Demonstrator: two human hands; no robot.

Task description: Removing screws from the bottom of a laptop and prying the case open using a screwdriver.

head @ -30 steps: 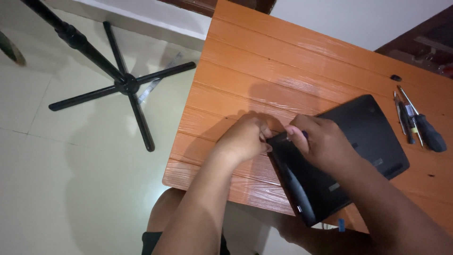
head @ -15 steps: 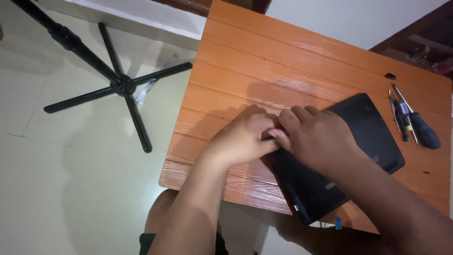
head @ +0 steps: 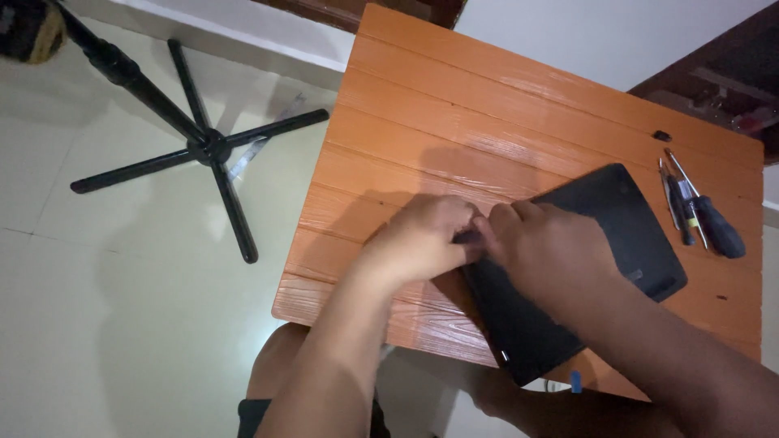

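Black stand base (head: 207, 150) lying on floor at left. Left hand (head: 422, 239) now pressing closer against right hand (head: 552, 251), both pinching left edge of dark flat device (head: 625, 227) resting near-right on orange table (head: 454, 105); edge work continuing. Screwdrivers (head: 702, 215) lying untouched at far right.

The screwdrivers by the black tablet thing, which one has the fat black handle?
The screwdriver lying farthest right on the orange table. Its handle is thick and black, while the others beside it, nearer the tablet, look much thinner.
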